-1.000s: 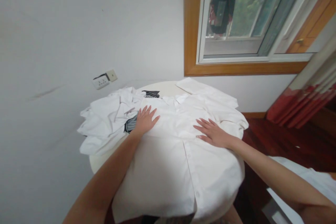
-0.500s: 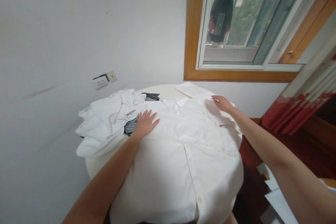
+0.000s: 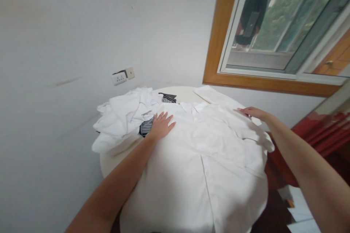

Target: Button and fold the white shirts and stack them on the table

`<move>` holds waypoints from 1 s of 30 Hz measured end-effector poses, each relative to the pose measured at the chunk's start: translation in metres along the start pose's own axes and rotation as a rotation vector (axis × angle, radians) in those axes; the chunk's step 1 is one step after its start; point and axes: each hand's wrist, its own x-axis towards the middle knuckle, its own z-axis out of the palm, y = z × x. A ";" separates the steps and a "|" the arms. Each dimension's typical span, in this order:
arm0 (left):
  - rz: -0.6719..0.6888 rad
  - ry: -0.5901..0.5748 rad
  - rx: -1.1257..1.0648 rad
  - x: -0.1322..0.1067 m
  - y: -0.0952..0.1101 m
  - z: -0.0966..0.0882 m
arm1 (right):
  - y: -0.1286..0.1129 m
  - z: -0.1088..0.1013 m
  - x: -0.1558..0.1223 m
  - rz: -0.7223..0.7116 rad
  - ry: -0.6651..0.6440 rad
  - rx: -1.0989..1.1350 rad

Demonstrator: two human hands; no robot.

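A white button-up shirt (image 3: 188, 167) lies spread over a round table, its collar toward the wall and its lower part over the near edge. My left hand (image 3: 161, 126) rests flat on the shirt's left shoulder area, fingers spread. At the far right side of the shirt, my right hand (image 3: 255, 112) has its fingers closed on the cloth near the sleeve. Left of my left hand sits a crumpled heap of white cloth (image 3: 123, 116). Dark striped fabric (image 3: 146, 126) shows between that heap and my left hand.
The cream tabletop (image 3: 187, 94) shows at the back, close to the white wall. A wall socket (image 3: 119, 77) is behind the heap. A wood-framed window (image 3: 262, 80) stands at right, near a red and white curtain (image 3: 322, 134). White papers (image 3: 299, 204) lie low at right.
My right hand has moved right with the sleeve cloth, which reaches farther out over the table's right edge. My left hand stays on the shirt. The view has turned slightly left.
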 end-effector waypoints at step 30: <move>-0.016 -0.023 0.011 -0.001 0.004 -0.004 | -0.170 -0.032 0.014 -0.005 0.110 -0.423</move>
